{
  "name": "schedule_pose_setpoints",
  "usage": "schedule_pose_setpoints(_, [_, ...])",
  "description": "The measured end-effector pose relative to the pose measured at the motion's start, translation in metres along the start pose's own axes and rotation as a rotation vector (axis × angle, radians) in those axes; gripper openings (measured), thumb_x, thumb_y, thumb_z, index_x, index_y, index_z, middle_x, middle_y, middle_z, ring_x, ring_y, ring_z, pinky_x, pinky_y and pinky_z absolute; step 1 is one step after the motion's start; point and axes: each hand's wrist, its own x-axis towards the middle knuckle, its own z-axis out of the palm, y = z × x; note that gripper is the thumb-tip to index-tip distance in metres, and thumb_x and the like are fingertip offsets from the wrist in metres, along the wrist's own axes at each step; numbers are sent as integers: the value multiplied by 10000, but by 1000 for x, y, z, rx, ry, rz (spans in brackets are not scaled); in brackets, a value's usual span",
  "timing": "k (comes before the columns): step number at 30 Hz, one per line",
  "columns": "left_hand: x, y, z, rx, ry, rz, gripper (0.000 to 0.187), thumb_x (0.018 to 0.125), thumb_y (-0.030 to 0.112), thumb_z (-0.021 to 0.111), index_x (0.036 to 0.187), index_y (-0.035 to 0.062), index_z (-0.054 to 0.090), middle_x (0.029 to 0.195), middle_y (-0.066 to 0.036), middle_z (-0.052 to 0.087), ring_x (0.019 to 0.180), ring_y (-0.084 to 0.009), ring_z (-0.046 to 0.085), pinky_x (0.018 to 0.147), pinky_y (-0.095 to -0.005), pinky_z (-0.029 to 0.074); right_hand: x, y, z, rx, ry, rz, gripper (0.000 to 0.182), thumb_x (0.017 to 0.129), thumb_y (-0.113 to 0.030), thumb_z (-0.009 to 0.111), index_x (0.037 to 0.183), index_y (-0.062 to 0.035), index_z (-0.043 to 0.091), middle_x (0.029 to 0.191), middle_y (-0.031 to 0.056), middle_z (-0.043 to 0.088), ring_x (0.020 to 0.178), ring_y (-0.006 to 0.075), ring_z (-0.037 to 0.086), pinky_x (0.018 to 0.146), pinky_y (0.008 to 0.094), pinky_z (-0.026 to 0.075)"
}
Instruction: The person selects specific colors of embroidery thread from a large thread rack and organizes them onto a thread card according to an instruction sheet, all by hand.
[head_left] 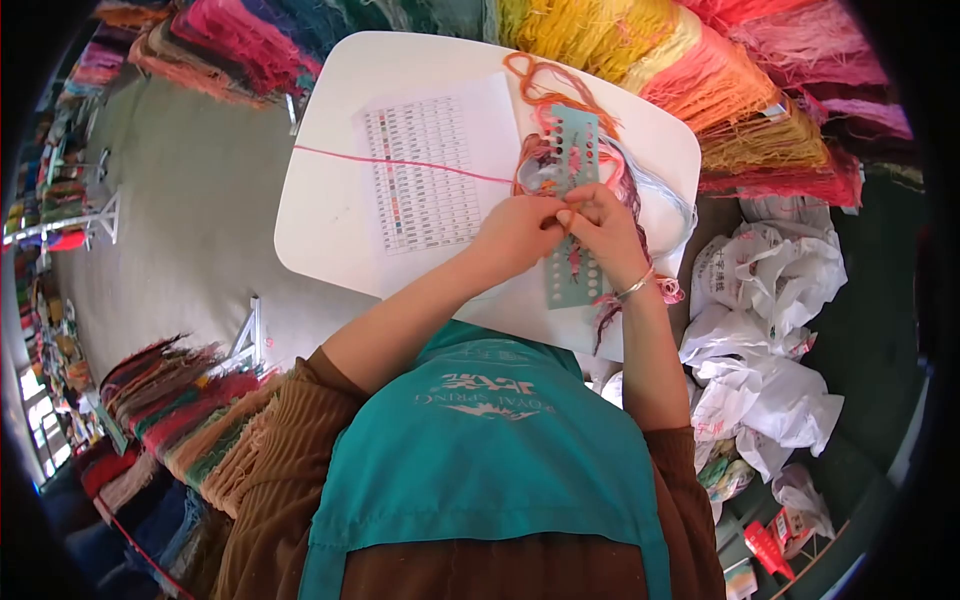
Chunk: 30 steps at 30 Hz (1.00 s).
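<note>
Both of my hands meet over a green card with punched holes on the white table. My left hand comes in from the left, its fingers pinched together. Close against it, my right hand is also pinched; what lies between the fingertips is too small to make out. Strands of orange, red, brown and pale blue thread lie around the card. A pink thread runs from the table's left edge across a printed chart toward the card.
Hanks of coloured thread hang behind the table, and more hang at the lower left. White plastic bags are piled at the right. A red object lies at the lower right.
</note>
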Motion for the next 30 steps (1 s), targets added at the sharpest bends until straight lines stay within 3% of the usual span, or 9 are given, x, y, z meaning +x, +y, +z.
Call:
schedule_pose_setpoints(2, [1, -1, 1, 308, 46, 135, 130, 865, 182, 603, 882, 60, 645, 720, -164, 635, 638, -358, 592, 597, -434, 486, -2, -6, 1, -21, -34, 39, 256, 910, -122, 683, 1094, -11, 545, 765, 10, 636, 651, 54, 553, 567, 212, 426])
schedule_pose_setpoints(6, [1, -1, 1, 416, 134, 130, 200, 898, 258, 591, 840, 77, 653, 718, -115, 671, 642, -303, 650, 589, -438, 495, -1, -11, 4, 4, 5, 74, 253, 923, -161, 672, 1090, -21, 543, 740, 15, 624, 616, 62, 546, 554, 211, 418])
schedule_pose_setpoints(8, [1, -2, -4, -591, -53, -269, 199, 912, 252, 583, 788, 98, 610, 661, -31, 591, 551, -176, 555, 504, -321, 424, 0, -15, 4, -28, 19, 96, 256, 928, -180, 668, 1089, -25, 541, 736, 19, 628, 601, 69, 545, 550, 214, 419])
schedule_pose_setpoints(11, [-20, 1, -34, -1046, -75, -471, 196, 916, 247, 574, 760, 132, 547, 650, 41, 464, 548, -78, 425, 477, -227, 309, 0, -20, 4, -232, 20, 119, 275, 929, -221, 667, 1078, -30, 538, 731, 33, 643, 591, 87, 561, 547, 233, 436])
schedule_pose_setpoints(16, [-78, -17, -128, -1224, -94, -337, 207, 961, 178, 529, 779, 150, 434, 674, 69, 322, 535, -37, 291, 428, -190, 221, 0, -9, 3, -295, 36, 80, 292, 903, -232, 695, 1052, -35, 539, 698, 43, 645, 606, 99, 599, 553, 257, 460])
schedule_pose_setpoints(24, [-121, -43, -300, -1385, 292, -137, 198, 921, 105, 489, 741, 124, 408, 635, 57, 255, 504, -60, 239, 387, -212, 188, 1, -10, 5, -316, 30, 65, 256, 897, -185, 693, 1034, -33, 540, 671, 32, 623, 580, 101, 592, 538, 247, 455])
schedule_pose_setpoints(27, [-103, -76, -356, -1446, 29, 37, 125, 943, 115, 476, 838, 61, 517, 663, 19, 438, 536, -85, 389, 422, -188, 308, 0, -9, 4, -312, 35, 55, 250, 895, -175, 694, 1028, -29, 540, 662, 27, 613, 574, 98, 584, 529, 245, 447])
schedule_pose_setpoints(29, [-89, -61, -365, -1165, 627, 78, 212, 989, 171, 451, 1062, 17, 577, 853, -67, 579, 721, -143, 540, 615, -220, 463, 1, -7, 5, -300, 37, 50, 251, 894, -173, 696, 1027, -27, 540, 659, 25, 610, 570, 96, 579, 524, 245, 442])
schedule_pose_setpoints(30, [-87, -54, -361, -1168, 625, 79, 212, 989, 171, 451, 1062, 17, 577, 853, -67, 579, 721, -143, 540, 615, -220, 463, 1, -6, 6, -295, 47, 48, 249, 893, -169, 695, 1027, -25, 542, 655, 24, 605, 566, 95, 575, 519, 244, 438])
